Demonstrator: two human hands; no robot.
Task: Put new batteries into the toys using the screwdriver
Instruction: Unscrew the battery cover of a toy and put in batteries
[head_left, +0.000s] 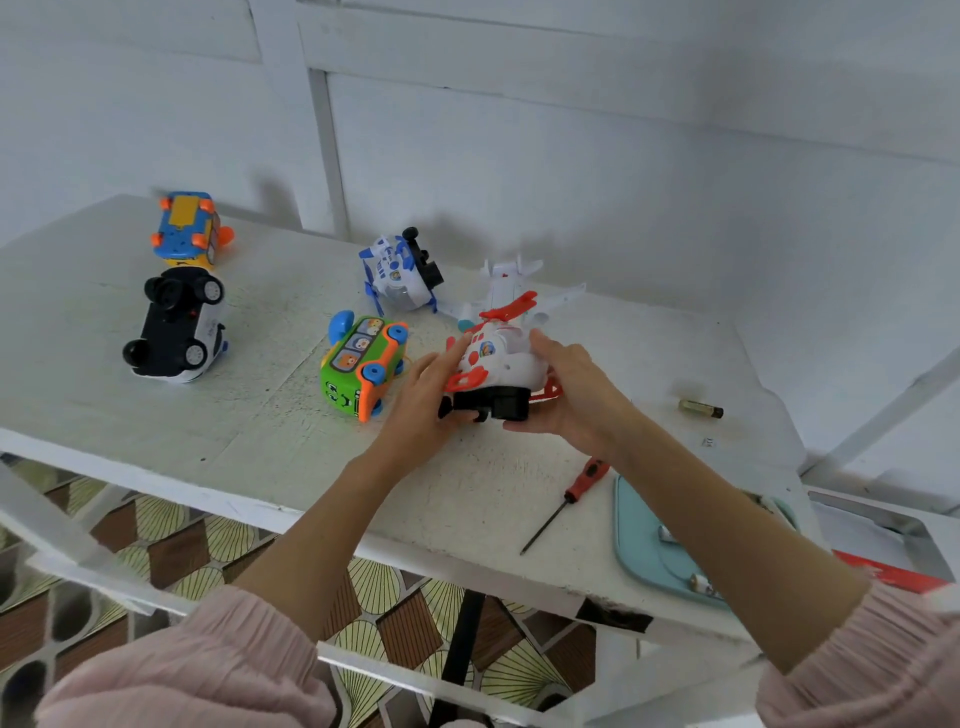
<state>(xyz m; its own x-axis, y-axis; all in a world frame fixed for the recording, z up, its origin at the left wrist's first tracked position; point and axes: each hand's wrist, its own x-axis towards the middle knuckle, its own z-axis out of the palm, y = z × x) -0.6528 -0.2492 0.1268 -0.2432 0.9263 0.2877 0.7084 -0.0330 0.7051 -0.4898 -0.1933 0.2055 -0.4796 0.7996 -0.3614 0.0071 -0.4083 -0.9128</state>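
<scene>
A person's two hands hold a red-and-white toy helicopter tilted on its side above a white table, its black underside turned toward the near edge. The left hand grips the toy's left flank with curled fingers; the right hand is wrapped round its right side, thumb over the top. A red-handled screwdriver lies on the table near the right forearm, tip pointing to the near edge, just left of a pale teal tray holding small batteries. A single battery rests farther right. To the left of the helicopter lies a green-and-orange bus on its side; beyond it a blue-and-white helicopter and a white plane. At far left, a black-and-white car and a blue-and-yellow vehicle lie wheels up
</scene>
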